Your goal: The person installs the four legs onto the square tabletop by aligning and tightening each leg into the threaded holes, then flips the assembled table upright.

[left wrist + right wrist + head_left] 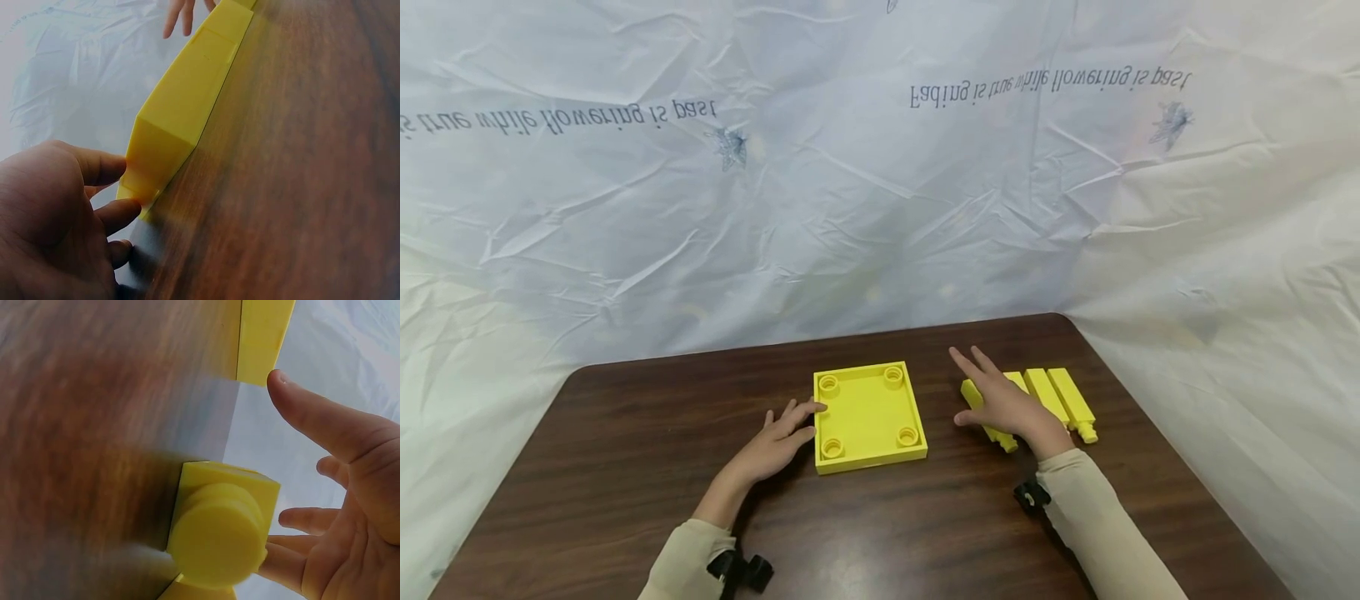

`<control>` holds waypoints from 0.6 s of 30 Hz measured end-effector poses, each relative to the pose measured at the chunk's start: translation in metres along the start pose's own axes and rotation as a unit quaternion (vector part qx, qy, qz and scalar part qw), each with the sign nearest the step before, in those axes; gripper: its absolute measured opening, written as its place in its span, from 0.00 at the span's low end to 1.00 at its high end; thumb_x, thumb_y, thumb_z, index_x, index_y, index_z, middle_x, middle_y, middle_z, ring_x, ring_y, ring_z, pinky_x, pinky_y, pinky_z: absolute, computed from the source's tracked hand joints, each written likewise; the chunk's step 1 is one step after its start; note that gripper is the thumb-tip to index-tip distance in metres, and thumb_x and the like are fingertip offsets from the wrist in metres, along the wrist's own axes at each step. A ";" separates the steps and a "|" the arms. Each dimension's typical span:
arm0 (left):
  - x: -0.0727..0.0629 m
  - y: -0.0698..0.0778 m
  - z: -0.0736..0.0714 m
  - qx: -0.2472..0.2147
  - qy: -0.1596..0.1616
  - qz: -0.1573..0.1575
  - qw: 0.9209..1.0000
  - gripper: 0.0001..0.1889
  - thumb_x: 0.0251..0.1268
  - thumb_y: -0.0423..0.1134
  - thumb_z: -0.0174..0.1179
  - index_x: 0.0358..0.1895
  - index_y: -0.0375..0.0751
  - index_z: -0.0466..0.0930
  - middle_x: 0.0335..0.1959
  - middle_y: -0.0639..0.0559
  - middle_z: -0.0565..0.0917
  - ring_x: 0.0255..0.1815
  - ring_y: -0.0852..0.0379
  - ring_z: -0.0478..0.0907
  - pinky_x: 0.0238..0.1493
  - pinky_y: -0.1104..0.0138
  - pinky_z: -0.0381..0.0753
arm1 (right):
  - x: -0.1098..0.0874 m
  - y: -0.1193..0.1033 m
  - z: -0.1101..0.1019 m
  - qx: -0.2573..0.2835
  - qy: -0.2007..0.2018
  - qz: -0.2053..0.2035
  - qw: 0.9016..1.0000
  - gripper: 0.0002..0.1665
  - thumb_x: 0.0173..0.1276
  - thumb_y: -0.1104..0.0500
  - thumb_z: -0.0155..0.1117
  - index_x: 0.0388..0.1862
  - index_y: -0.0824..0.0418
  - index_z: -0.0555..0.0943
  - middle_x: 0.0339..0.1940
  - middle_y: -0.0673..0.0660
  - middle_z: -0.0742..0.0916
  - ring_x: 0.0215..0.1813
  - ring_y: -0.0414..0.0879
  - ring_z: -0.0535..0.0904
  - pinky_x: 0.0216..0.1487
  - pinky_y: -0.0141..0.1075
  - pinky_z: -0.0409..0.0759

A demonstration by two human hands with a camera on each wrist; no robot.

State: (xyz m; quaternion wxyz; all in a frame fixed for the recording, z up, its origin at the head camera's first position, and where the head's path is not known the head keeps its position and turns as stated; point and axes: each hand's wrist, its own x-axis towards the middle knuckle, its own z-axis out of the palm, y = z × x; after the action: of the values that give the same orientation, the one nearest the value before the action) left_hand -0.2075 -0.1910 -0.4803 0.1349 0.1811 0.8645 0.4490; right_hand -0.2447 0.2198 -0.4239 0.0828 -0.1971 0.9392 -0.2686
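A square yellow panel (pixel 867 412) lies on the table, its raised rim up and a round socket in each corner. My left hand (pixel 771 446) is at the panel's left edge, fingers extended, one fingertip over the rim. In the left wrist view, its fingertips (pixel 128 207) meet the panel's side wall (pixel 156 159). Over the leftmost of several yellow square legs (pixel 973 393) my right hand (pixel 1009 408) spreads its fingers, partly hiding the row. The right wrist view shows a leg's round end (pixel 217 540) beside that hand, with nothing gripped.
Two more yellow legs (pixel 1070 396) lie side by side at the right, knobbed ends toward me. The dark wooden table (pixel 850 533) has a rounded back edge against a white printed cloth (pixel 850 208), which also hangs along both sides.
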 end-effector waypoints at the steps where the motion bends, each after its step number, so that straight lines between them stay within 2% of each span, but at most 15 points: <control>1: 0.000 0.000 0.000 0.001 0.001 0.000 1.000 0.25 0.90 0.45 0.45 0.82 0.47 0.63 0.87 0.41 0.51 0.87 0.37 0.31 0.79 0.37 0.18 | 0.000 0.001 0.000 0.000 -0.002 0.002 1.000 0.64 0.70 0.53 0.78 0.90 0.51 0.44 0.87 0.71 0.43 0.78 0.74 0.64 0.62 0.61 0.80; 12: -0.002 0.000 0.001 0.003 0.000 -0.006 1.000 0.25 0.89 0.44 0.46 0.82 0.46 0.63 0.86 0.41 0.52 0.87 0.36 0.32 0.79 0.37 0.19 | 0.000 0.004 0.001 -0.015 -0.028 0.028 0.999 0.65 0.71 0.52 0.77 0.91 0.52 0.41 0.86 0.76 0.47 0.79 0.76 0.61 0.65 0.65 0.76; 15: -0.002 0.001 0.001 0.005 0.003 -0.004 1.000 0.25 0.90 0.45 0.45 0.82 0.46 0.62 0.87 0.41 0.52 0.87 0.36 0.32 0.78 0.37 0.18 | 0.001 0.004 0.000 -0.026 -0.029 0.025 0.999 0.64 0.72 0.52 0.76 0.90 0.55 0.42 0.84 0.77 0.54 0.79 0.76 0.61 0.67 0.67 0.74; 18: -0.001 0.001 0.001 0.006 0.001 -0.002 1.000 0.26 0.90 0.46 0.45 0.83 0.47 0.62 0.87 0.41 0.51 0.87 0.37 0.31 0.79 0.38 0.18 | 0.001 0.005 -0.001 -0.042 -0.031 0.021 0.998 0.62 0.72 0.53 0.76 0.89 0.60 0.45 0.79 0.77 0.68 0.76 0.74 0.68 0.67 0.66 0.75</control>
State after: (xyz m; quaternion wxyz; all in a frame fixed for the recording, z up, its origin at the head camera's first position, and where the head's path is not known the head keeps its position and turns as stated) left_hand -0.2060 -0.1907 -0.4798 0.1340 0.1795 0.8679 0.4433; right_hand -0.2474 0.2236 -0.4252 0.1091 -0.1890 0.9506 -0.2209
